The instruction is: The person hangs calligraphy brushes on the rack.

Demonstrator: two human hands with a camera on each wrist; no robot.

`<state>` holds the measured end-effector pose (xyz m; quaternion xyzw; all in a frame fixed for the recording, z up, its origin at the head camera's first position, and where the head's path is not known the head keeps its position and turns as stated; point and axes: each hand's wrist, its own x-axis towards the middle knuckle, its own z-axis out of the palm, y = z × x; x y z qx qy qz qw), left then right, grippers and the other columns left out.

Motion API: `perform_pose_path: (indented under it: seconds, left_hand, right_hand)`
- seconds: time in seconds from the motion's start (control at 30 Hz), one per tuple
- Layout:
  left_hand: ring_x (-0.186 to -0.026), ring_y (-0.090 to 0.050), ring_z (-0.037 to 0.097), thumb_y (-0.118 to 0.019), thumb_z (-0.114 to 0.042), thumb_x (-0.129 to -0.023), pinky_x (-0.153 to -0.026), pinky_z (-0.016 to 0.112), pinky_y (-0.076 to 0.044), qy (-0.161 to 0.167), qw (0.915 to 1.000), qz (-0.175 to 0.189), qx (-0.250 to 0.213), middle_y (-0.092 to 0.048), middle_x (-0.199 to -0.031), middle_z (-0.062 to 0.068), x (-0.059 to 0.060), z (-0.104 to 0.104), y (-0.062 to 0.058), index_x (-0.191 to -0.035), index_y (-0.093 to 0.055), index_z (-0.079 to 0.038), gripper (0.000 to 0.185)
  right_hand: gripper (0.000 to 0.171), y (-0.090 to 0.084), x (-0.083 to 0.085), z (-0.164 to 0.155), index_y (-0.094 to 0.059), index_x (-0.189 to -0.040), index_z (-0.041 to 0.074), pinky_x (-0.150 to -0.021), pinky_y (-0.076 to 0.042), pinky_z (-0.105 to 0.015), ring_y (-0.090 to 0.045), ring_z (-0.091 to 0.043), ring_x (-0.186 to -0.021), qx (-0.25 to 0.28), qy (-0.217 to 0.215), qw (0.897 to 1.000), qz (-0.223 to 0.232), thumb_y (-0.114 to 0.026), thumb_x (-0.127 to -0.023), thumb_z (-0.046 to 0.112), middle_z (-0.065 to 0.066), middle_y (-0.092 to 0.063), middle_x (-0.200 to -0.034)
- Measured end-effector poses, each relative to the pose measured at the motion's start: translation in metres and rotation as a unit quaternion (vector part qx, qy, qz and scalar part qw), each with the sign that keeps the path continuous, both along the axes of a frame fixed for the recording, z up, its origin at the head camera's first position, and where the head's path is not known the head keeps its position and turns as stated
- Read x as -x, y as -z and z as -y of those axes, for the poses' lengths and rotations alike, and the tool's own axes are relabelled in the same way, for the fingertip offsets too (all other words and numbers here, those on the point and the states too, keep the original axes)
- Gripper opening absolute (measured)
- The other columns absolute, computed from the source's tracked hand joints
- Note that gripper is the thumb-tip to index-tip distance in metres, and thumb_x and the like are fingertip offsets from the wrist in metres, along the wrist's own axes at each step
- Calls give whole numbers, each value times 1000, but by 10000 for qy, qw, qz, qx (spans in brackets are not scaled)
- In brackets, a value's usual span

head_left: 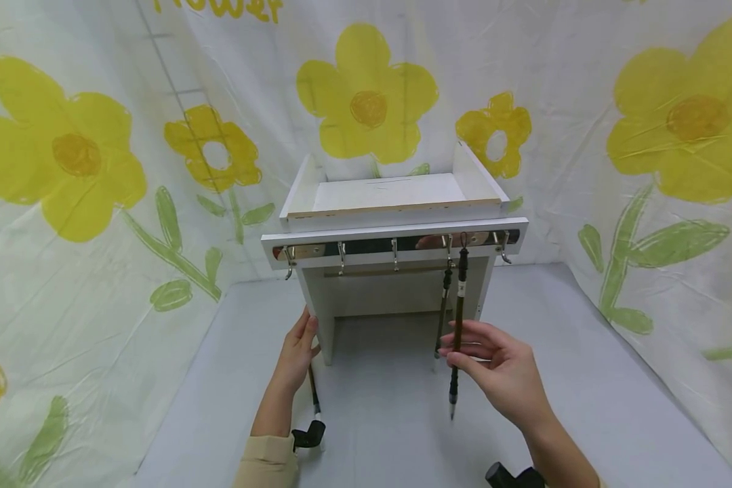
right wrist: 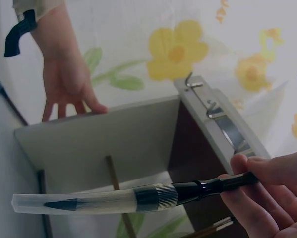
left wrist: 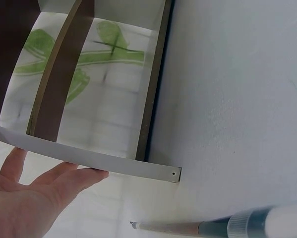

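1. Presently: right hand (head_left: 505,371) pinching calligraphy brush (head_left: 457,332) mid-shaft, thumb and fingers curled around it.
2. Brush long axis: near vertical, 12 to 6 o'clock; loop end at 12 o'clock on hook rail (head_left: 396,245), capped tip at 6 o'clock above table surface (head_left: 585,379).
3. Second brush (head_left: 442,312) hanging just at 9 o'clock of held brush, untouched.
4. Left hand (head_left: 295,356) flat, fingers straight, pressed against left side panel of white rack (head_left: 396,203); nothing gripped.
5. Third brush (head_left: 313,396) lying on table at 6 o'clock of left hand.
6. Nearer hand to hanging brushes: right.
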<state>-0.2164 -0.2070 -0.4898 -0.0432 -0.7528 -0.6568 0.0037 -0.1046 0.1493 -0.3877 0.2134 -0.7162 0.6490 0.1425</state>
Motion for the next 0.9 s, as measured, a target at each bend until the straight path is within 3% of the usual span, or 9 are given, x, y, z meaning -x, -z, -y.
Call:
perform_pose_path:
  seconds: [0.27, 0.6, 0.9]
  left_hand:
    - [-154, -22, 34, -42, -55, -104, -110, 61, -38, -14, 10000, 60, 42, -18, -169, 2, 0, 0, -1, -163, -19, -28, 69]
    - [-154, -22, 33, -41, -56, -104, -110, 62, -38, -6, 10000, 41, 14, -18, -169, 1, -1, -1, 0, -163, -20, -28, 68]
    - [-154, -21, 34, -41, -56, -104, -110, 61, -37, 14, 10000, 31, 39, -17, -169, 1, 0, 0, 0, -163, -19, -29, 68]
  right_hand:
    - [44, 1, 0, 4, -63, -127, 0, -76, -63, -37, -77, -21, -91, -12, -69, 10000, -37, -74, -86, -8, -21, -73, -109]
    - [43, 1, 3, 7, -61, -126, -9, -75, -63, -38, -76, -20, -92, 61, -208, 9998, -49, -74, -85, -10, -27, -71, -109]
    - [43, 1, 5, 11, -64, -126, 0, -76, -63, -38, -77, -21, -91, 52, -197, 9998, -63, -75, -85, -9, -18, -74, -108]
